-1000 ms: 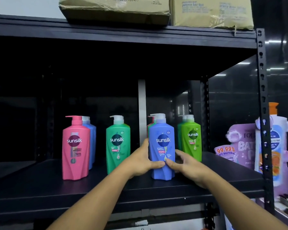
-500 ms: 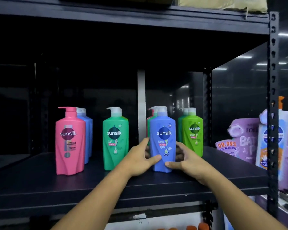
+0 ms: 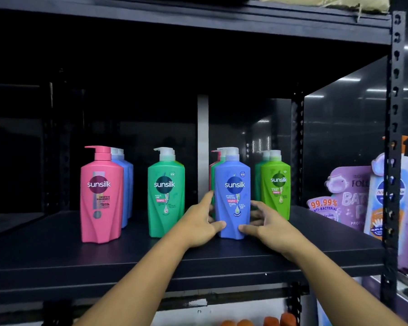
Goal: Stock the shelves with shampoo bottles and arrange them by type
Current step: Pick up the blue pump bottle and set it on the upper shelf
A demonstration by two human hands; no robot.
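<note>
Two hands of yours close on one bottle: the blue shampoo bottle (image 3: 232, 194) stands upright on the dark shelf (image 3: 151, 260), directly between them. Your left hand (image 3: 198, 225) wraps its left flank, with the thumb laid across the lower front and the fingers reaching round the side toward the back. Your right hand (image 3: 266, 224) does the same on the other flank. Its thumb tip touches the lower front corner, and its fingers are spread and curled behind the right side; they seem to touch the bottle, though the dim light makes that hard to confirm.

Just beyond your left fingertips, a green bottle and a red one (image 3: 216, 165) line up behind the blue one, showing only slivers and pump heads. Near your left hand, on its outer side, stands the teal-green bottle (image 3: 165, 196). Farther out that way is the pink bottle (image 3: 100, 196), with the pale blue bottles (image 3: 127, 184) tucked close behind it. Just past your right fingers stands the lime-green bottle (image 3: 277, 187), with another green one behind it. Well out to the right of your right hand, beyond the perforated post (image 3: 395, 137), a purple refill pouch (image 3: 346, 196) leans upright
</note>
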